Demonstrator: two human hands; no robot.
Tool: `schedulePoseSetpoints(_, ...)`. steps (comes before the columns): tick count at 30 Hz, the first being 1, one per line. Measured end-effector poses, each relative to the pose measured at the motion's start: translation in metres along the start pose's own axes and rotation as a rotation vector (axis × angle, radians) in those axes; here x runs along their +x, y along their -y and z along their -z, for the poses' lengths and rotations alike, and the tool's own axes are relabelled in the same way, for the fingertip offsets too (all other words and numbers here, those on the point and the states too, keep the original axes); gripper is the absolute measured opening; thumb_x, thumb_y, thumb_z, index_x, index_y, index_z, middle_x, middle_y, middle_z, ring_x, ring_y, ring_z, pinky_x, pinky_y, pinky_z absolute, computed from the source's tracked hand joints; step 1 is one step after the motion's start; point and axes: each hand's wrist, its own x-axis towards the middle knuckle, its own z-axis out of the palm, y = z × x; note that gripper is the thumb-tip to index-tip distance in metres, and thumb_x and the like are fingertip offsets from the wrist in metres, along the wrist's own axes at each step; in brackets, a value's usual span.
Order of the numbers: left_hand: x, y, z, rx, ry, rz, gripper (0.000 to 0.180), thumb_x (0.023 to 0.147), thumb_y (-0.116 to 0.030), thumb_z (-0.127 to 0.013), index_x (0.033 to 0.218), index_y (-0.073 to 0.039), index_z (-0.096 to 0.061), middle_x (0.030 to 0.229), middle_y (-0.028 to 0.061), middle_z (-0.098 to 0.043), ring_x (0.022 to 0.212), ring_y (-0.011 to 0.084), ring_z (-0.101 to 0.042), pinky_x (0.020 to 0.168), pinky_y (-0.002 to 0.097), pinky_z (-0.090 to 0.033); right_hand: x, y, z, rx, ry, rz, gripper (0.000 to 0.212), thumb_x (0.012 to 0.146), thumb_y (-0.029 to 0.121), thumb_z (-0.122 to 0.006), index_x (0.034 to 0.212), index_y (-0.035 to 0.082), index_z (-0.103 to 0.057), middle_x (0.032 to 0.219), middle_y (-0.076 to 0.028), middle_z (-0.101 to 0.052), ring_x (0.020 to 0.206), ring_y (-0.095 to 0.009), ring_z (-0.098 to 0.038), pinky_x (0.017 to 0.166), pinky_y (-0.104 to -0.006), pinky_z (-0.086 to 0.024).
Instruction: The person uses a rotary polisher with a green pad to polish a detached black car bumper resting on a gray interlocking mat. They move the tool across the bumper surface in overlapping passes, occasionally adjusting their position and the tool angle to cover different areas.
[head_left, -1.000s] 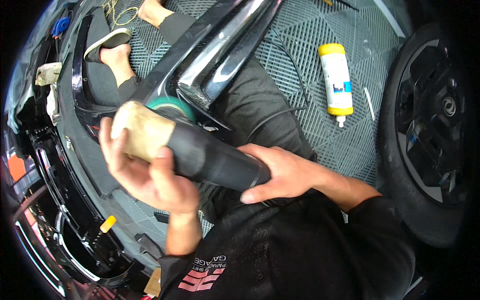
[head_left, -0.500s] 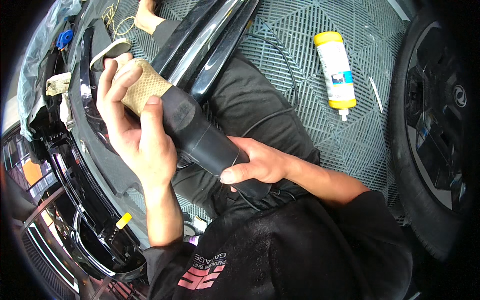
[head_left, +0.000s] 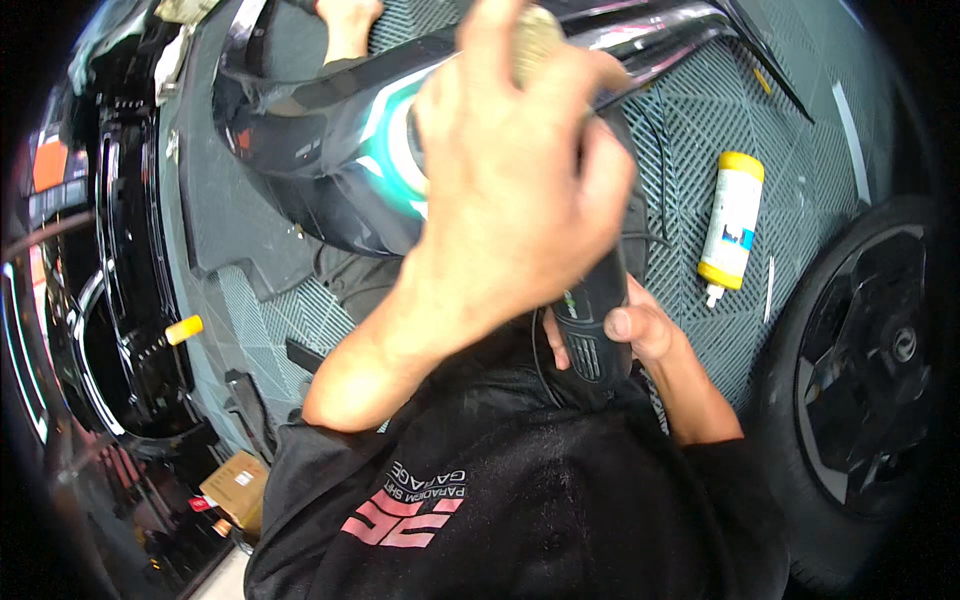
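Note:
A black polisher is held between my two hands, its body running from my lap up to the left. My right hand grips the rear handle, thumb on top. My left hand wraps over the head from above, near its tan textured cover, and hides much of it. The green and white polishing pad, blurred, shows left of that hand. It lies over a glossy black curved car panel and appears to touch it. The panel rests across my legs.
To the right a white bottle with yellow ends and a thin white stick lie on the grey grid floor. A wheel stands far right. A cardboard box and black car bodywork are at left.
The polisher has turned over, bringing its pad down to the glossy panel. My left hand has swung up and right, from its tan-covered side to over the head. The view has shifted.

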Motion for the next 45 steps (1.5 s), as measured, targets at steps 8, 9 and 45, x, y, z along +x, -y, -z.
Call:
schedulePoseSetpoints(8,-0.019,-0.029,0.012,-0.021,0.024,-0.020,0.026,0.072,-0.010,-0.073,0.097,-0.003,-0.069,0.148,0.0268,-0.043,0.112,0.0479,-0.051,0.096,0.0561,-0.040,-0.024,-0.034,-0.004,-0.096,0.067,0.101,0.086,0.078,0.050,-0.078,0.134,-0.009,-0.050,0.099,-0.020,-0.071,0.089,-0.031,-0.071,0.080,-0.0411,-0.059)
schedulePoseSetpoints(9,-0.022,-0.033,0.013,-0.014,0.019,-0.016,0.026,0.073,-0.010,-0.073,0.097,-0.003,-0.069,0.148,0.0264,-0.044,0.112,0.0481,-0.052,0.096,0.0556,-0.041,-0.031,-0.038,-0.003,-0.099,0.071,0.112,0.087,0.079,0.049,-0.078,0.136,-0.010,-0.050,0.100,-0.021,-0.072,0.090,-0.032,-0.072,0.084,-0.0426,-0.058)
schedulePoseSetpoints(45,0.065,0.061,0.036,-0.489,0.152,0.109,0.047,0.078,0.005,-0.058,0.124,-0.002,-0.063,0.147,0.0205,-0.052,0.128,0.0288,-0.057,0.101,0.0380,-0.050,0.051,0.010,-0.086,-0.029,-0.169,0.213,0.069,0.084,0.026,-0.086,0.136,0.000,-0.048,0.107,-0.006,-0.062,0.091,-0.013,-0.063,0.084,-0.0307,-0.054)
